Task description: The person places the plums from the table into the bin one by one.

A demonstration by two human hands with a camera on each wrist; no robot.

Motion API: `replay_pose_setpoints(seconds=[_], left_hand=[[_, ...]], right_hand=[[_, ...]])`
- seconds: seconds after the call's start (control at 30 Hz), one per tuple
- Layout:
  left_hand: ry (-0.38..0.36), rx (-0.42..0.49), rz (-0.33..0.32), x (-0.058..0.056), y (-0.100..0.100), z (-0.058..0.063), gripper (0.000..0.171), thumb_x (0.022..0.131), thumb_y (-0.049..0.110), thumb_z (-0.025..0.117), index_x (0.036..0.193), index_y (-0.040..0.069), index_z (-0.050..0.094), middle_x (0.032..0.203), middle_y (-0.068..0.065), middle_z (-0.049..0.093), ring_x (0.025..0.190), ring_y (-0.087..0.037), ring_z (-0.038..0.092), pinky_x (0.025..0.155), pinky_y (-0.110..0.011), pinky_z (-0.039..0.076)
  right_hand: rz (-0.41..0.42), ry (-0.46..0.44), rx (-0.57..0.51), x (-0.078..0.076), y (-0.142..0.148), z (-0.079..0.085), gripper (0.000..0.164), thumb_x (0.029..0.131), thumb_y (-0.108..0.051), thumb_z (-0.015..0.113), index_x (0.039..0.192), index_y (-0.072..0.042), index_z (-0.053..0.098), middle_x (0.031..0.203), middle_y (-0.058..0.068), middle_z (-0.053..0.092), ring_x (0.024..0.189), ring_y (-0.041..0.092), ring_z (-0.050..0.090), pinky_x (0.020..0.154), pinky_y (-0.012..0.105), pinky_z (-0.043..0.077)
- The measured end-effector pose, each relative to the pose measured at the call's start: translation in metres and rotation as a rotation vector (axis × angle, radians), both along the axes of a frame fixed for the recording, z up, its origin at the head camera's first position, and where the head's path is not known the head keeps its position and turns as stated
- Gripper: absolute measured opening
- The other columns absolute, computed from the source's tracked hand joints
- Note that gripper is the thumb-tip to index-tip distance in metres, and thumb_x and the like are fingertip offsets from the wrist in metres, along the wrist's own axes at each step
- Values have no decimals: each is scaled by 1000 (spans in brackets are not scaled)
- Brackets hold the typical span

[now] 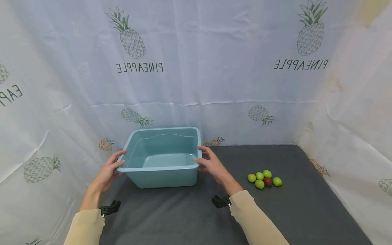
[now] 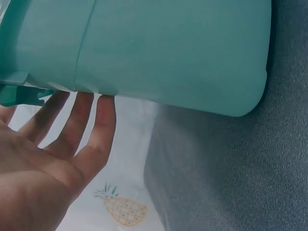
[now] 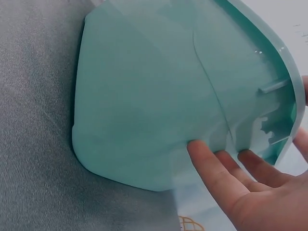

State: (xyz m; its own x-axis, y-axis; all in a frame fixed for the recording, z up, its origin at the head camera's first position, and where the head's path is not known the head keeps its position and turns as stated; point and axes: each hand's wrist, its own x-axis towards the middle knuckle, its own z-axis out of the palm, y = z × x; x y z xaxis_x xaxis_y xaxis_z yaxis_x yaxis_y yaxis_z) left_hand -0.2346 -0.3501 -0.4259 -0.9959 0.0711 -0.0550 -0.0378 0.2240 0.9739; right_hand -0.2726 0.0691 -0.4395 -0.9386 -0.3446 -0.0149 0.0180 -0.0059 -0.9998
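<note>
A blue-green plastic basin (image 1: 165, 177) stands upright on the dark grey tabletop, with nothing visible inside it. At its left end my left hand (image 1: 105, 173) grips the rim, and several fingertips press the outer wall beneath it in the left wrist view. My right hand (image 1: 214, 167) holds the opposite end in the same way, a finger and the thumb over the rim. In the right wrist view, its other fingers (image 3: 207, 161) touch the outer wall below the lip.
Right of the basin lies a cluster of several small green fruits (image 1: 259, 184) with one dark red fruit (image 1: 267, 182). A white curtain (image 1: 220, 85) with pineapple prints hangs behind the table (image 1: 171, 214) and along both sides.
</note>
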Motion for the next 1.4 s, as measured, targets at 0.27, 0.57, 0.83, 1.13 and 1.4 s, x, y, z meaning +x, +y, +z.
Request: replay_pose_setpoints(seconds=[0.27,0.57,0.83,1.13,1.4], left_hand=[[19,-26,-29,4,7,-2,58,110,33,43,161,15,22,168,-20,-6,134,-32,32,89,-36,47],[15,-15,-32,7,16,-1,58,110,33,44,161,13,23,168,-20,-1,134,-33,30,87,-36,47],[19,-11,-34,10,25,-3,58,110,32,43,160,10,23,168,-21,2,138,-37,30,87,-34,48],[9,-43,-3,13,38,-3,57,110,30,44,159,9,24,168,-21,5,143,-43,27,90,-39,44],[26,-33,-12,17,46,-3,56,110,29,43,159,7,26,167,-22,7,142,-42,29,89,-37,45]], right_hand=[[-3,5,20,5,11,-2,58,101,-20,64,154,-17,40,155,23,36,135,40,47,97,58,48],[-1,0,16,11,22,-1,62,100,-21,66,155,-15,39,154,24,37,133,40,50,96,57,49],[-22,-3,31,19,32,0,59,101,-18,64,154,-15,40,154,24,37,134,41,49,96,57,49],[-31,-4,46,27,44,-1,60,100,-23,67,154,-18,41,156,23,36,134,41,49,93,54,52],[-22,3,51,31,53,0,61,100,-22,66,154,-16,39,156,24,36,135,41,49,94,53,52]])
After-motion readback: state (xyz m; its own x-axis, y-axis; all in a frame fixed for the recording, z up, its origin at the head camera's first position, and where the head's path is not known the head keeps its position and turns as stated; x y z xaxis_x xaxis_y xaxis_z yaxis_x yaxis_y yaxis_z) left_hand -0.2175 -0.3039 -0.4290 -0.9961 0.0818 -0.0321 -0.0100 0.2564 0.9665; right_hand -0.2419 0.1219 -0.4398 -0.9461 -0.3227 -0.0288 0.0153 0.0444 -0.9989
